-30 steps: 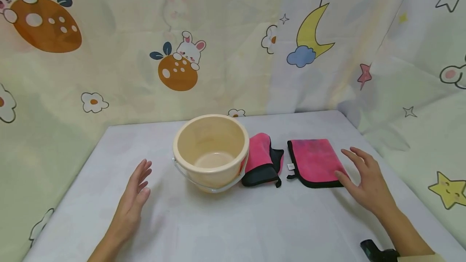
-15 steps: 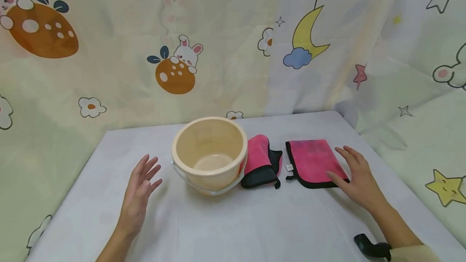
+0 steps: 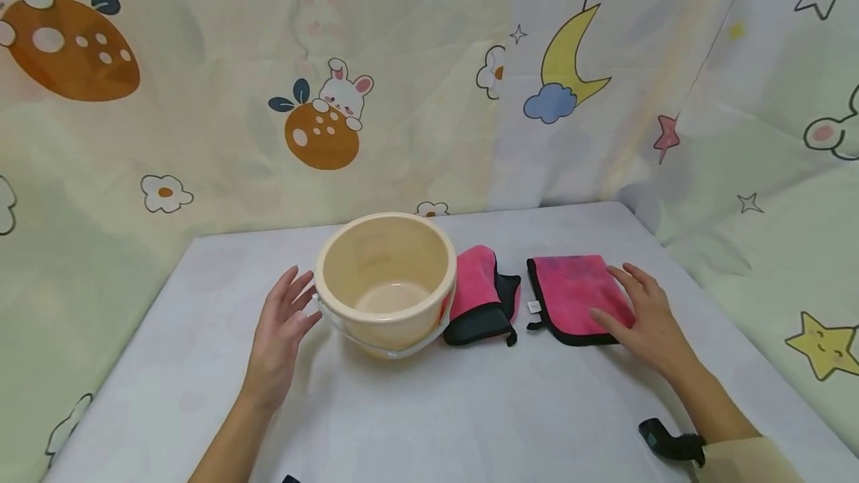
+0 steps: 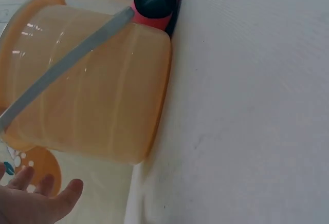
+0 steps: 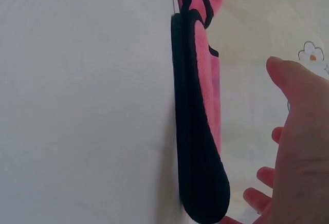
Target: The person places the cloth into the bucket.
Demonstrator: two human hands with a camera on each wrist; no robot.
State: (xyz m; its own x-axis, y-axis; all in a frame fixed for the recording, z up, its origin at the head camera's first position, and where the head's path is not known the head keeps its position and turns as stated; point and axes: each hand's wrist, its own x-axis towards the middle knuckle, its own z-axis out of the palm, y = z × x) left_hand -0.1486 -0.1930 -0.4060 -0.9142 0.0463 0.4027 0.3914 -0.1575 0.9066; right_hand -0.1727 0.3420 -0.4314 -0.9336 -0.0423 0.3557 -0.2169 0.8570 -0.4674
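A cream plastic bucket (image 3: 385, 319) stands upright on the table, its pale handle (image 4: 67, 62) lowered across the front. My left hand (image 3: 278, 341) is at the bucket's left side with fingers extended; whether the fingertips touch it I cannot tell. In the left wrist view, spread fingers (image 4: 46, 196) show below the bucket. My right hand (image 3: 647, 326) hovers over the right edge of a folded pink cloth (image 3: 577, 297) with black trim, thumb and fingers apart. Between bucket and cloth lies a second pink cloth (image 3: 476, 289) with black parts, folded over and partly behind the bucket.
A white-covered table (image 3: 429, 416) holds everything. Behind and beside it hangs a printed curtain (image 3: 416, 95). A black band with a small device (image 3: 671, 442) sits on the right wrist.
My left hand has moved right and up to the bucket's side. The right hand has shifted slightly left over the folded cloth. Bucket and cloths stay where they were.
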